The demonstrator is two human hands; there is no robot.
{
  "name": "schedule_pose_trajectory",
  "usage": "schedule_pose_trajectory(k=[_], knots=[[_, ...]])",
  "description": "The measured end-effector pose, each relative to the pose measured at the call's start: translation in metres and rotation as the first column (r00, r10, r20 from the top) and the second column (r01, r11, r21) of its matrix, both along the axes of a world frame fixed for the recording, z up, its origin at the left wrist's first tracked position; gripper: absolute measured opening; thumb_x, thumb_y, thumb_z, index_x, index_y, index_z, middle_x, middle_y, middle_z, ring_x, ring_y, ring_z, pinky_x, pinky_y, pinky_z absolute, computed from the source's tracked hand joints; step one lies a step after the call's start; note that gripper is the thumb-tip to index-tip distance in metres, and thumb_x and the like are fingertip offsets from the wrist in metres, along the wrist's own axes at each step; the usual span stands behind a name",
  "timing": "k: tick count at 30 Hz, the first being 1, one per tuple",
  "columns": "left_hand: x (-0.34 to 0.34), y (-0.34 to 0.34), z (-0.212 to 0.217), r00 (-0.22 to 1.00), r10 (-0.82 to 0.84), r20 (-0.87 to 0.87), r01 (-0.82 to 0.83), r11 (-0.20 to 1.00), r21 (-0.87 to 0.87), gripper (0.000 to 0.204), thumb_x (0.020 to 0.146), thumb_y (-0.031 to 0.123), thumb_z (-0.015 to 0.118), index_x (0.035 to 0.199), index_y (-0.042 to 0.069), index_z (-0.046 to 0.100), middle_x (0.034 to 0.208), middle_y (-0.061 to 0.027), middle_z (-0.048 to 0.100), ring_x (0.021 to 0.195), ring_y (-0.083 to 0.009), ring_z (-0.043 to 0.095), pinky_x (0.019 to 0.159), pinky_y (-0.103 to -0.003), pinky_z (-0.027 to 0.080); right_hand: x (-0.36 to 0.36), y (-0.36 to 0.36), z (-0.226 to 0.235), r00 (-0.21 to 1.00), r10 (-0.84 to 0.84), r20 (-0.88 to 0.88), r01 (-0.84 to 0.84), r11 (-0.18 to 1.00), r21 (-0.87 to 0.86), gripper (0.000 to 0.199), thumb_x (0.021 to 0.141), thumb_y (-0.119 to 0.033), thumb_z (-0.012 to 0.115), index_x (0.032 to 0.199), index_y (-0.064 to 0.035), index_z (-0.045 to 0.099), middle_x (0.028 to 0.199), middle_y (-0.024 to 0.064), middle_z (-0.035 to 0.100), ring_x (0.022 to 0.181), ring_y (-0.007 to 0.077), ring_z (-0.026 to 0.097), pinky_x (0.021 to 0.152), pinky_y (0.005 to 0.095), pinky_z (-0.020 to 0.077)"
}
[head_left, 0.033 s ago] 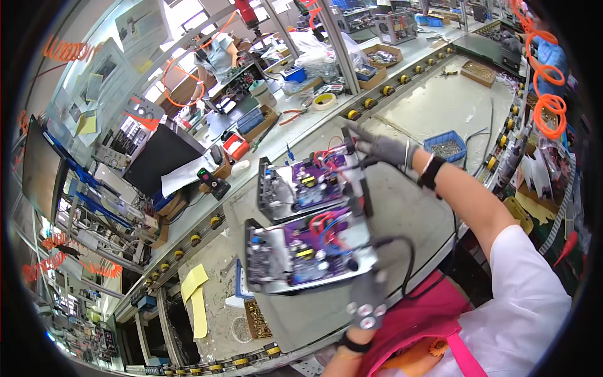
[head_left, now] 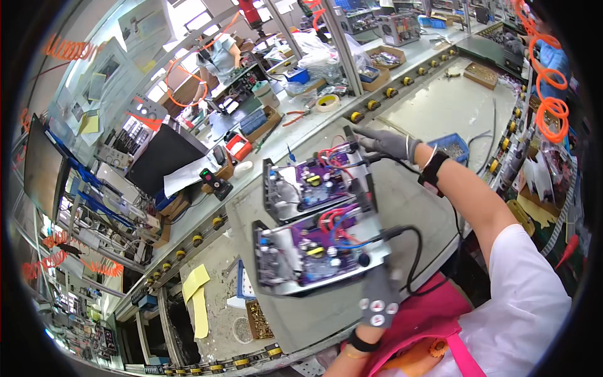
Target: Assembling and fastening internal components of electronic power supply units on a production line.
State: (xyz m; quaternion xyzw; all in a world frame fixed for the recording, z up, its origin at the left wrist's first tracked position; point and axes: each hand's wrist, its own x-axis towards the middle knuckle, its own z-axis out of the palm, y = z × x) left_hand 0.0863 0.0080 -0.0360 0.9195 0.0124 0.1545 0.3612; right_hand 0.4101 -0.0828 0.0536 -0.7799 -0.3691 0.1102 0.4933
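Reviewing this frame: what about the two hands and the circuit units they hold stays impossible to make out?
Head view only:
- Left hand: fingertips hidden beneath the near circuit unit.
- Right hand: fingertips hidden behind the far circuit unit; grip unclear.
- Small parts on both purple boards: too small to identify.
- Black cable: its end goes out of sight behind the left hand and pink apron.

I'm seeing the two open units [head_left: 317, 235] taking up the middle of the grey mat [head_left: 414, 201]. Right of the units, bare mat is lying open as far as the blue bin [head_left: 453, 146]. A black cable [head_left: 416, 251] is looping across just beside the near unit. Behind the units, the roller rail [head_left: 377, 100] is fencing them in.
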Motion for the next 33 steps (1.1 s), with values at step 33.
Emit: schedule_pose_trajectory(k=[33], knots=[[-0.151,0.074,0.067,0.944,0.329,-0.025,-0.3,0.823,-0.483,0.064,0.081,0.057,0.053,0.11,0.0,0.058,0.087,-0.0107,0.066,0.078,-0.0245,0.066,0.067,-0.035,0.052,-0.11,-0.008,-0.006,0.883,-0.322,0.343,0.294,0.947,0.133,0.019,0.082,-0.015,0.053,0.092,0.0006,0.059,0.074,0.0239,0.061,0.072,0.0408,0.06,0.067,0.048,0.0469]])
